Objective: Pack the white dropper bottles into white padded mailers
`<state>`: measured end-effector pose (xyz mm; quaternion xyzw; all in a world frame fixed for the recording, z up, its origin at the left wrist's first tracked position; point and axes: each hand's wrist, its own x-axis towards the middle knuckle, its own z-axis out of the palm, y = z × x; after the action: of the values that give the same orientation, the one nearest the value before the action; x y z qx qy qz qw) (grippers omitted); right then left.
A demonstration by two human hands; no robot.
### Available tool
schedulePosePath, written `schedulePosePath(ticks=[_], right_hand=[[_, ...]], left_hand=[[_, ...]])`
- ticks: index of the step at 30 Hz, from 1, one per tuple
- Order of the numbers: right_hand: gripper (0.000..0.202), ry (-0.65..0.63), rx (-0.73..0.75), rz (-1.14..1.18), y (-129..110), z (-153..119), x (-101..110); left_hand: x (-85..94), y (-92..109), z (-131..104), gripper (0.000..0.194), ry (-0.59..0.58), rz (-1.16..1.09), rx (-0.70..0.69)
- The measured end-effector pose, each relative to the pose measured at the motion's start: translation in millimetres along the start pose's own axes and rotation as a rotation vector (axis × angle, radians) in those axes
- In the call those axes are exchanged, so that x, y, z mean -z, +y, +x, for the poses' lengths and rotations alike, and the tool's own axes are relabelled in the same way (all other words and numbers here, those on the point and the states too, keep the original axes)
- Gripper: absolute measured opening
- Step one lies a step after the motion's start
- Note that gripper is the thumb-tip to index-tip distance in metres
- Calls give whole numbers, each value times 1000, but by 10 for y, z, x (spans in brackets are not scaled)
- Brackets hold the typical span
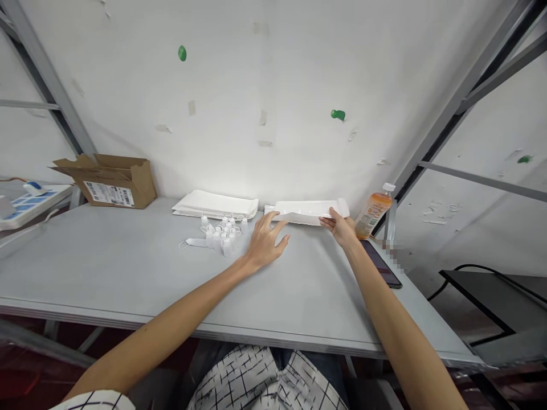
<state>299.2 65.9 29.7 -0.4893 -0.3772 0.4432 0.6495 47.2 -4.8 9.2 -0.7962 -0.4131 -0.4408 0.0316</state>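
Note:
My right hand [342, 229] is closed on the right end of a long white packet [305, 213], thumb on top and fingers beneath. The packet lies near the back of the table with a glossy upper face and a loose edge along its front. At its left end is my left hand [267, 242], fingers apart and holding nothing; whether the fingertips touch the packet I cannot tell. Just left of that hand sits a cluster of small white bottles [222, 234] with thin loops. Behind them lies a stack of flat white packets [216, 203].
An open cardboard box [111, 185] stands at the back left. An orange drink bottle [374, 213] and a dark phone [382, 265] are beside my right forearm. A white wall rises behind the grey table [128, 267], and a power strip [32, 202] lies far left.

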Motion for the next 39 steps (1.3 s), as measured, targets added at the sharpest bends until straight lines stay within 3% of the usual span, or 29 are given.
schedulePosePath(ticks=[3,8,12,15,19,22,25,28,31,34,39], right_hand=[[43,-22,-63,37,174,86,-98],[23,-16,-174,22,347,96,-89],[11,-29,-175,-133,304,43,-35],[7,-59,-119,-279,244,-18,-21],[10,-186,67,-475,232,-139,-5],[13,-303,224,-666,255,-231,4],[18,-392,325,-840,268,-293,-11],[21,-434,415,-937,269,-317,-34],[21,-445,425,-943,266,-314,-38],[22,-434,402,-922,248,-302,-24],[23,-378,391,-838,151,-279,29]], left_hand=[[-21,-20,-11,23,-23,5,-12],[76,8,60,20,-9,-3,-35],[389,-132,293,23,103,21,-23],[721,-496,547,26,85,50,63],[1073,-1220,806,26,-209,160,191],[1169,-1696,851,39,-519,244,266],[1175,-1992,810,67,-763,291,384],[1169,-2140,764,66,-842,277,418],[1176,-2187,755,52,-762,242,416],[1184,-2133,798,45,-542,312,431],[1189,-1757,980,43,-144,482,323]])
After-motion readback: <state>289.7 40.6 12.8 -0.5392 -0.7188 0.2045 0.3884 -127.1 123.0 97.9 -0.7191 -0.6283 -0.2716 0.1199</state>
